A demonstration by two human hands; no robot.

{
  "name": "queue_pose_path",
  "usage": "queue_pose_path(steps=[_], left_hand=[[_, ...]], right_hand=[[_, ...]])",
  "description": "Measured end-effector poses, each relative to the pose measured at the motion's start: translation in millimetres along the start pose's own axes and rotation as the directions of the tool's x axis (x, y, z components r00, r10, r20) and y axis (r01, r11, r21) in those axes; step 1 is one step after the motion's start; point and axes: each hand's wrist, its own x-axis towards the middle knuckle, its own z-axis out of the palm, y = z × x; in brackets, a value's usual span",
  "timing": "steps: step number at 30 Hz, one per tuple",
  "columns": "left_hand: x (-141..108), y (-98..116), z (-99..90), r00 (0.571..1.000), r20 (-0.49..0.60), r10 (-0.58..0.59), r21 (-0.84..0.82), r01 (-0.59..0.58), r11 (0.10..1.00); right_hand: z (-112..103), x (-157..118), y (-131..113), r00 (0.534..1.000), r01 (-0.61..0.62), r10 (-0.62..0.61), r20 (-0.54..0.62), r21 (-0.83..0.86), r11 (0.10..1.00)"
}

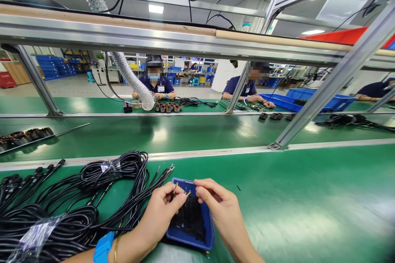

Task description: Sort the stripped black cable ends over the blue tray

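My left hand is closed in a pinch around the stripped end of a black cable, and its thin coloured wires poke out past the fingertips. Thumb and forefinger of my right hand are pressed together just to the right of those wires; whatever is between them is too small to make out. Both hands are above a small blue bin, which holds a heap of small black pieces. Bundled black cables lie to the left, several with bare coloured wire ends pointing toward the bin.
A metal frame post slants up at the right. Across the bench, two people sit near copper-wound parts, circuit boards and blue trays. A flexible duct hangs down. A tiny black piece lies on the green mat.
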Motion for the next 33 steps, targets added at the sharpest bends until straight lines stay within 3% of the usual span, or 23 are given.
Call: queue_pose_path(steps=[3, 7, 19, 23, 27, 30, 33], left_hand=[[-1, -1, 0.1, 1.000, 0.008, 0.016, 0.008, -0.016, 1.000], [-2, -1, -0.2, 1.000, 0.008, 0.024, 0.024, -0.024, 0.999], [-2, -3, -0.5, 0.999, -0.017, 0.046, 0.000, -0.046, 0.999], [-3, -5, 0.0, 0.998, -0.059, 0.036, -0.034, -0.039, 0.999], [-3, -5, 0.4, 0.998, -0.054, 0.034, -0.043, -0.036, 0.998], [-2, -4, -0.1, 0.999, -0.047, 0.016, -0.061, -0.019, 0.998], [-1, -1, -0.5, 0.996, -0.078, -0.042, -0.112, 0.033, 0.993]], right_hand=[[4, -3, 2, 0.992, -0.110, 0.119, -0.052, 0.144, 0.984], [10, -6, 3, 0.984, -0.157, 0.170, -0.058, 0.184, 0.970], [13, -6, 2, 0.990, -0.121, 0.129, -0.057, 0.132, 0.984], [13, -8, 5, 0.995, -0.052, 0.046, -0.085, -0.059, 0.997], [9, -8, 3, 0.991, 0.123, -0.101, 0.087, -0.297, 0.947], [3, -6, -1, 0.948, 0.303, -0.234, 0.215, -0.390, 0.870], [0, -4, -2, 0.929, 0.364, -0.261, 0.262, -0.526, 0.769]])
